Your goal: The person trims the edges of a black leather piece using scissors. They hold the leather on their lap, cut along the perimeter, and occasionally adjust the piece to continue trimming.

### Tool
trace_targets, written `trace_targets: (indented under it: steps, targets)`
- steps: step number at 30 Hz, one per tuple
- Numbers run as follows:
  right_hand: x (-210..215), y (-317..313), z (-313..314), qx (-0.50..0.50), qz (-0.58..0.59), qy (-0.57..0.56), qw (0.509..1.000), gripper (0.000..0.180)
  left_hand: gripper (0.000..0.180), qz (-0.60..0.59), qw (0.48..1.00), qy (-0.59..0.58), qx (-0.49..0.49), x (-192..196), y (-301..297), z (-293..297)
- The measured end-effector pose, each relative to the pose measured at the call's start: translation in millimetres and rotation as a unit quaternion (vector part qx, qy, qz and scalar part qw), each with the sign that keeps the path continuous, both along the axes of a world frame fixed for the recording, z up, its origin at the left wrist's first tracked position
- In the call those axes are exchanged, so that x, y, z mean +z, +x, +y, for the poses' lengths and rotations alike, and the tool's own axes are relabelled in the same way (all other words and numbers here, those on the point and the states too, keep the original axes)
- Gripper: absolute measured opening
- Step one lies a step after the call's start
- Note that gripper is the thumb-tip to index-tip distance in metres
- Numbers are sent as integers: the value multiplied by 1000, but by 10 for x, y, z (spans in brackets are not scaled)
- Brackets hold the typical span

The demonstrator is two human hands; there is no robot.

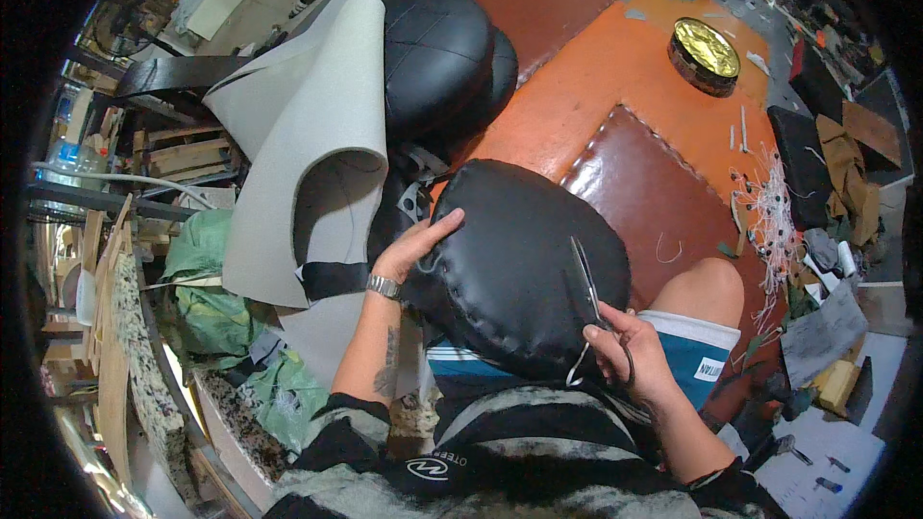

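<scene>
Currently, I log from afar: one black, rounded, padded leather-look cushion (524, 250), mid-view, at the blue-shorted lap (681, 351). Left hand (420, 246), the cushion's nine o'clock: thumb laid over its rim, other fingers hidden; I cannot tell their grip. Right hand (627, 351), four o'clock: fingers curled round the handle of slim silver metal scissors (583, 274), blades pointing toward eleven. One curled pale-grey sheet (336, 86), ten-thirty. One round gold-topped tin (706, 46), one o'clock.
</scene>
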State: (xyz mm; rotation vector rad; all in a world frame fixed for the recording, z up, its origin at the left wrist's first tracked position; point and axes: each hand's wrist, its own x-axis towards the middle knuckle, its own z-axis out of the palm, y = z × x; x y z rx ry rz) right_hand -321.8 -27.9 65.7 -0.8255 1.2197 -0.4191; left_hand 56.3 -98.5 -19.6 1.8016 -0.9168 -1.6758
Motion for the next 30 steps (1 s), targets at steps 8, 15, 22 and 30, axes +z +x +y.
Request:
trace_targets:
  steps: [8,15,22,30]
  targets:
    - [-56,57,279,30,-75,-23,996,54,58,111,969,-157,154,-28,-515,873]
    - [-241,76,225,146,-110,-34,983,52,77,138,949,-147,241,-118,-1301,1003]
    - [-340,-17,72,100,-105,-39,989,55,74,-15,923,-255,289,-52,-820,494]
    - [-661,114,143,140,-134,-84,977,60,71,-94,928,-205,298,37,-672,375]
